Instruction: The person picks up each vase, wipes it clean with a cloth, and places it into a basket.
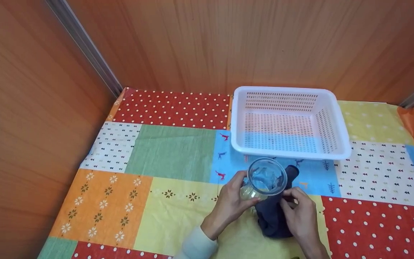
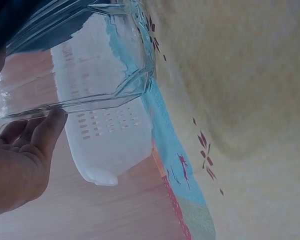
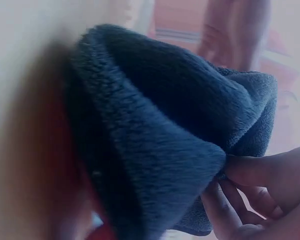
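Observation:
A clear glass jar (image 1: 266,177) is held in my left hand (image 1: 230,201), its round mouth facing up toward the head camera. In the left wrist view the glass jar (image 2: 105,65) has faceted sides, and the fingers of the left hand (image 2: 25,155) curl against it. A dark grey cloth (image 1: 273,217) lies against the jar's right side and hangs below it. My right hand (image 1: 300,212) pinches this cloth. The right wrist view shows the fuzzy cloth (image 3: 155,125) folded loosely, with the thumb and fingers of the right hand (image 3: 260,195) gripping its edge.
A white plastic basket (image 1: 343,144) with slotted walls stands behind the jar. A patchwork-patterned tablecloth (image 1: 174,151) covers the table. Wood-grain panels (image 1: 207,46) rise at the back and left.

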Demonstrator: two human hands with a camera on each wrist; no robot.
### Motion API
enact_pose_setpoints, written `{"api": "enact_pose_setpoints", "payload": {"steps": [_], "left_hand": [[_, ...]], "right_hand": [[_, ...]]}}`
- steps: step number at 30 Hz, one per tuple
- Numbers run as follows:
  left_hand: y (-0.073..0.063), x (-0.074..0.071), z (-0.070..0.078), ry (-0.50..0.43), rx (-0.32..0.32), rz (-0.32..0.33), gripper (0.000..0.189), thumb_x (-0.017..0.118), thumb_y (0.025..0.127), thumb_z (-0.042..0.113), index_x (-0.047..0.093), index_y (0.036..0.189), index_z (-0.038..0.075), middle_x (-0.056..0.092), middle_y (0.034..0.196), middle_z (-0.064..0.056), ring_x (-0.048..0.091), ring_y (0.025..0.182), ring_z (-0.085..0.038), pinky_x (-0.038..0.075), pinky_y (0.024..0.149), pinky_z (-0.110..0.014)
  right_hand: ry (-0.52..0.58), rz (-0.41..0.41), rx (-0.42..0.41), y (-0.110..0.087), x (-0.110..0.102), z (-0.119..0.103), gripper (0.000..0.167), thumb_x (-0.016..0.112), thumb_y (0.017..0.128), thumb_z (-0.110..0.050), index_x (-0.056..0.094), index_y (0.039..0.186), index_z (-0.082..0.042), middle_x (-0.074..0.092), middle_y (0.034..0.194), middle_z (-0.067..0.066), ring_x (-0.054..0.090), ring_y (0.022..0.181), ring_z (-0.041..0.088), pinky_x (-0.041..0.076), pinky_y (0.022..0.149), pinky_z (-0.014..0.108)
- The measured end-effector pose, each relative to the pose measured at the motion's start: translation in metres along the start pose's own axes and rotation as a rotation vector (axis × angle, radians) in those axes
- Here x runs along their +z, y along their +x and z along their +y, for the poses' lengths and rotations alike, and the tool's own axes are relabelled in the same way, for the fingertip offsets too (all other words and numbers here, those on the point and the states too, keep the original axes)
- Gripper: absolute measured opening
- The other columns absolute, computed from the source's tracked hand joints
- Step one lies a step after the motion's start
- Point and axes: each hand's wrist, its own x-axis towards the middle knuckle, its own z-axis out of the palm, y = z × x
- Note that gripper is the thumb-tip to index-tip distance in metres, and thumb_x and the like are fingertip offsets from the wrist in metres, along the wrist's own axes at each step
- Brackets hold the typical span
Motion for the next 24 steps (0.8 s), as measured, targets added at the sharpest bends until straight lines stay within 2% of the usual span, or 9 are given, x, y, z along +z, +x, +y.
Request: {"api": "enact_pose_setpoints", "payload": {"steps": [4, 9, 14, 18, 24], "left_hand": [[0.000, 0.001, -0.001, 0.024, 0.008, 0.004, 0.069, 0.095, 0.078, 0.011, 0.058, 0.137, 0.008, 0.069, 0.128, -0.009, 0.067, 0.114, -0.018, 0.059, 0.097, -0.036], [0.000, 0.001, -0.001, 0.027, 0.004, -0.001, 0.069, 0.094, 0.079, 0.012, 0.058, 0.138, 0.007, 0.069, 0.128, -0.009, 0.067, 0.115, -0.018, 0.058, 0.099, -0.038], [0.000, -0.001, 0.000, 0.033, 0.008, -0.007, 0.071, 0.095, 0.079, 0.014, 0.057, 0.138, 0.009, 0.069, 0.129, -0.008, 0.067, 0.118, -0.018, 0.058, 0.100, -0.037], [0.001, -0.001, 0.001, 0.040, 0.005, -0.009, 0.071, 0.095, 0.079, 0.017, 0.058, 0.138, 0.010, 0.069, 0.129, -0.009, 0.067, 0.118, -0.018, 0.058, 0.100, -0.036], [0.001, -0.002, 0.000, 0.037, -0.014, -0.026, 0.071, 0.095, 0.079, 0.020, 0.057, 0.139, 0.008, 0.069, 0.129, -0.009, 0.068, 0.115, -0.019, 0.059, 0.097, -0.035]], "right_hand": [[0.037, 0.040, -0.046, 0.000, -0.003, -0.007, 0.016, 0.073, 0.087, 0.017, 0.074, 0.090, 0.001, 0.068, 0.094, 0.011, 0.071, 0.095, 0.019, 0.064, 0.083, 0.031], [0.053, 0.051, -0.036, 0.000, -0.001, -0.005, 0.016, 0.073, 0.087, 0.017, 0.074, 0.089, 0.001, 0.067, 0.093, 0.011, 0.070, 0.096, 0.015, 0.062, 0.082, 0.022], [0.037, 0.041, -0.014, -0.001, 0.003, 0.001, 0.016, 0.072, 0.088, 0.018, 0.074, 0.092, 0.002, 0.068, 0.096, 0.013, 0.071, 0.100, 0.020, 0.063, 0.085, 0.031], [0.002, 0.014, 0.020, -0.001, 0.006, 0.012, 0.016, 0.069, 0.089, 0.018, 0.072, 0.095, 0.004, 0.069, 0.100, 0.015, 0.070, 0.105, 0.031, 0.064, 0.087, 0.039], [-0.075, -0.046, 0.035, 0.000, 0.012, 0.031, 0.015, 0.071, 0.089, 0.016, 0.069, 0.090, 0.001, 0.070, 0.099, 0.015, 0.070, 0.102, 0.032, 0.066, 0.082, 0.042]]}}
